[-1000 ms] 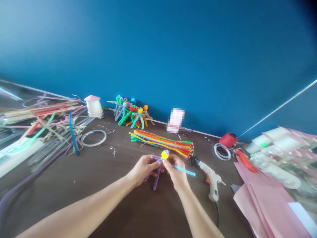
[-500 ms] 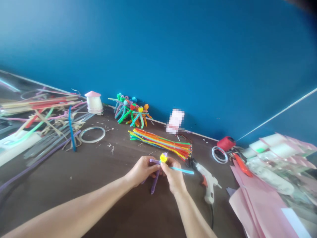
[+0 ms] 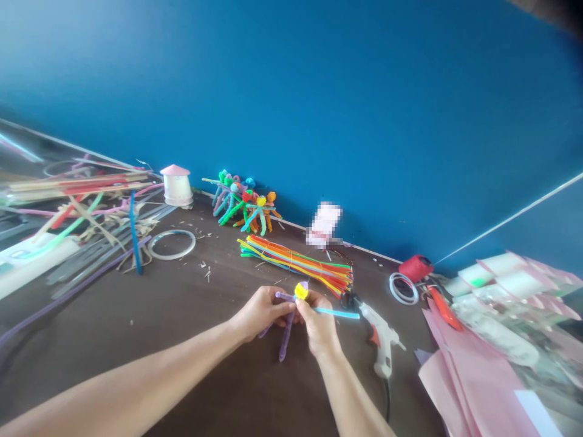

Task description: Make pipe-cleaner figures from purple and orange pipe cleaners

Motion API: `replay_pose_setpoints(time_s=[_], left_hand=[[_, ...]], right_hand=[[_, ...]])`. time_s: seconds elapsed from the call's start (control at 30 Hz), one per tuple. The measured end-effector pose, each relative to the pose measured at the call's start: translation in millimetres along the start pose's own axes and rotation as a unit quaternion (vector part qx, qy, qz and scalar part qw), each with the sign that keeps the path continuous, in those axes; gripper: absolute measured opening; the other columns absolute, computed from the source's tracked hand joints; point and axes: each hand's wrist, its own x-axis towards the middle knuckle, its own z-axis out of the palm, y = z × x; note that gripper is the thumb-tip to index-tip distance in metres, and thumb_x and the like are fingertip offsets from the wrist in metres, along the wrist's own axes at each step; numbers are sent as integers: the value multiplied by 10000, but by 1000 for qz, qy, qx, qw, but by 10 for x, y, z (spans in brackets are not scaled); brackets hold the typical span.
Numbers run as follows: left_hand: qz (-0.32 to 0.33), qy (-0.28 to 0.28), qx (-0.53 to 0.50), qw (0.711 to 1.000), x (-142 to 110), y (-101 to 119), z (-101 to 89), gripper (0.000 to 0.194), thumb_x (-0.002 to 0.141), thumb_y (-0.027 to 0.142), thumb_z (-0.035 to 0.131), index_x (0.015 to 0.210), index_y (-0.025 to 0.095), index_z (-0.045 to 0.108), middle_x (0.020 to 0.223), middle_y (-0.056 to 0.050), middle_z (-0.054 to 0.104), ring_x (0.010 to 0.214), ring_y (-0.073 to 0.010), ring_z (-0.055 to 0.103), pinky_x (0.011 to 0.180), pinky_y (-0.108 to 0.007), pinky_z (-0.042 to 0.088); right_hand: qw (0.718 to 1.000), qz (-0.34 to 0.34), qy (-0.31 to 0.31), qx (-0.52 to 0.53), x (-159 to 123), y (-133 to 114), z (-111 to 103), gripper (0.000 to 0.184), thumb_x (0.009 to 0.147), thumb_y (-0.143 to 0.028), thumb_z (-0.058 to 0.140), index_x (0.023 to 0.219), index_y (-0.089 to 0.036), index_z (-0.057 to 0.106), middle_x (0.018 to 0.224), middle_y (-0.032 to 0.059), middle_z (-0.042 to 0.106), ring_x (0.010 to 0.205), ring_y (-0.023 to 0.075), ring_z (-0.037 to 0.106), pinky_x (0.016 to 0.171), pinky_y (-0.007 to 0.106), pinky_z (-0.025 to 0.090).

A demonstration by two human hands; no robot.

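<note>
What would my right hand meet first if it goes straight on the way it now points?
Past the purple pipe-cleaner figure it already holds, the right hand would probably meet the bundle of coloured pipe cleaners lying on the table, though depth is hard to judge from this view.

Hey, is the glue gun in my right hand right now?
No, the hot glue gun lies on the table beside the right hand, which holds a light blue pipe cleaner.
</note>
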Motion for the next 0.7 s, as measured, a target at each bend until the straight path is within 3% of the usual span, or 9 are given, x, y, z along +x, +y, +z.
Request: replay_pose_setpoints(time_s=[0.17, 0.37, 0.5, 0.7], left_hand=[[7, -6, -34, 999, 30, -28, -31, 277, 650, 354, 643, 749, 102, 588, 639, -66, 666, 592, -139, 613, 483, -188, 435], [16, -8, -109, 994, 49, -25, -77, 292, 666, 343, 642, 834, 112, 581, 679, -48, 639, 635, -131, 610, 505, -178, 443], [6, 5, -133, 991, 49, -14, -81, 298, 644, 312, 667, 854, 115, 592, 713, -50, 633, 663, -140, 611, 499, -177, 445], [-6, 30, -125, 992, 54, -3, -75, 254, 597, 309, 694, 717, 97, 620, 656, -42, 620, 592, -119, 582, 475, -182, 434]], right_hand=[[999, -10, -27, -30, -20, -29, -17, 168, 686, -313, 611, 663, -157, 553, 504, -37, 499, 452, 93, 449, 442, 220, 357], [998, -22, -24, -48, -10, -40, -72, 261, 684, -288, 612, 904, -173, 532, 611, -22, 578, 527, 119, 515, 445, 206, 354], [992, -51, 11, -114, -2, -81, -76, 193, 688, -279, 595, 837, -175, 531, 578, -31, 567, 500, 122, 514, 472, 224, 394], [963, -114, 50, -241, -30, -137, -64, 99, 694, -255, 561, 734, -164, 554, 602, 3, 589, 530, 143, 541, 511, 242, 433]])
